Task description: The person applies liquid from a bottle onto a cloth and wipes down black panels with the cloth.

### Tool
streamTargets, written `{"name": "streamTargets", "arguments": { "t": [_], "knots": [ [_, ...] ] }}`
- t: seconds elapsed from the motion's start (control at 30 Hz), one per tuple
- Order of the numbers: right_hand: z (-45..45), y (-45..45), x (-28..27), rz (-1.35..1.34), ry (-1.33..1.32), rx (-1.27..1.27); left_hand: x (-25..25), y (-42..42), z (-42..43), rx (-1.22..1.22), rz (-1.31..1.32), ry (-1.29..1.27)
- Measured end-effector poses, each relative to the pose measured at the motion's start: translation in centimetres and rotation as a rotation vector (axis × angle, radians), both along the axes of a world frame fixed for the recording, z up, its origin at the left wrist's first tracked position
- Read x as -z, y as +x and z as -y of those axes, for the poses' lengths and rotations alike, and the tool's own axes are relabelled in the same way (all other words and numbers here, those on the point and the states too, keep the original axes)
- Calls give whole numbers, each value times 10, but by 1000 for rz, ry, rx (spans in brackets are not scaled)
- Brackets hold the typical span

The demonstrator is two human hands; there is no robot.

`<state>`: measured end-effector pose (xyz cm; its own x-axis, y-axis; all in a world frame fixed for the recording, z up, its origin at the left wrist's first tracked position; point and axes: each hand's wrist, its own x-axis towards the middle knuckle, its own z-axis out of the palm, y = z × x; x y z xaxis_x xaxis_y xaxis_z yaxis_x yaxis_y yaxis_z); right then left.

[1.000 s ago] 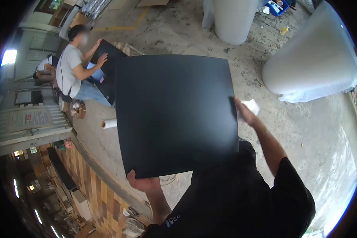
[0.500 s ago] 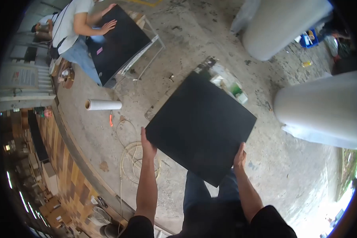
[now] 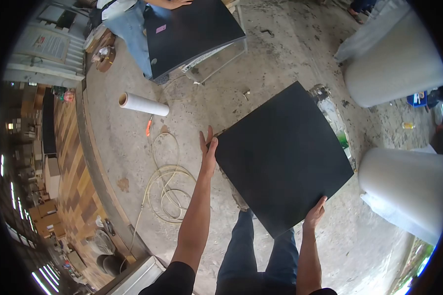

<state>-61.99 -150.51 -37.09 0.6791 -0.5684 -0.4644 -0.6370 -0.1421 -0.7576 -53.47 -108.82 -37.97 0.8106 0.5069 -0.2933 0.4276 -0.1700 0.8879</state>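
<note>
A flat, square black panel is in front of me, its corners turned towards and away from my body. My left hand is at its left corner, with the thumb along the edge and the fingers partly apart. On the lower right edge, my right hand grips with the thumb near the top face; its other fingers are partly hidden. Beneath the panel, mostly covered, is a low work surface with a green item at its right side.
A roll of clear film, an orange-handled tool and a coiled hose lie on the concrete floor. Large wrap rolls stand at right. Beyond, a co-worker's hand rests on another black panel on a stand.
The panel and both my hands have shifted right in view, and the panel has turned somewhat. My left hand's fingers have spread at its corner. The camera view has also swung.
</note>
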Motion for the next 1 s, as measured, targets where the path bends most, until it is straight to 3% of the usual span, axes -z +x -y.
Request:
{"name": "streamTargets", "arguments": {
  "t": [0.07, 0.13, 0.17, 0.27, 0.33, 0.43, 0.5, 0.57, 0.63, 0.67, 0.7, 0.73, 0.77, 0.83, 0.93, 1.0],
  "knots": [
    [-3, 3, 9, -22, -20, -26, 12, 0, 1, -92, 216, -335],
    [-2, -4, 19, -45, -4, 42, 29, -1, -5, -96, 263, -435],
    [11, -12, 44, -19, -16, 55, 25, -1, -3, -94, 256, -399],
    [-3, -2, 22, -92, -32, -17, 42, 0, -11, -46, 208, -154],
    [-6, 1, 22, -84, -62, -65, 60, -1, -6, -142, 322, -191],
    [7, -7, 29, -45, -61, -110, 50, -4, -2, -307, 279, -129],
    [1, -4, 20, -56, -66, -199, 48, -12, -16, -208, 219, -52],
    [36, -24, 45, 72, 68, -277, 64, -30, -36, -229, 264, -193],
    [15, -7, 22, 64, 494, 128, 99, -57, -67, -263, 243, -576],
    [42, -42, 35, 84, -102, -374, 140, -80, -76, -248, 135, -385],
    [51, -59, 32, 10, -173, -422, 177, -110, -78, -259, 128, -399],
    [60, -77, 28, -63, -245, -473, 214, -137, -83, -106, -92, -126],
    [44, -81, 6, -228, 199, -66, 241, -153, -81, 52, -318, 140],
    [77, -141, -2, -457, -154, -216, 265, -166, -64, 143, -445, 131],
    [95, -169, -34, -720, -112, -417, 320, -162, -48, 302, -610, 183],
    [85, -176, -48, -770, -141, -493, 367, -153, -39, 254, -556, 235]
  ]
}}
